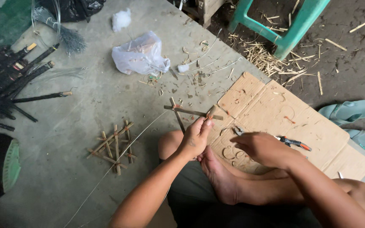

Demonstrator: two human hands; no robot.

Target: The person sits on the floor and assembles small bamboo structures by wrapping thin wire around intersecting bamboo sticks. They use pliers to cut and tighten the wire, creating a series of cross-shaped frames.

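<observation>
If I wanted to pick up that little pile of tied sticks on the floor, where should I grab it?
Probably best to grab the stick bundle around its middle, where the crossed sticks bunch together, coming straight down from above. It lies flat on the concrete floor, so there is no gap to slide under. The loose ends stick out and look too thin to hold. A long thin strip lies across it, so lift gently.

Grey concrete floor [85, 105] under soft, even light. A green plastic stool [284, 25] stands at one o'clock on what seems bare dirt [351, 59].

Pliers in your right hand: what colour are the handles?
Orange and black handles on the pliers, held in the right hand; head view shows it best.
</observation>
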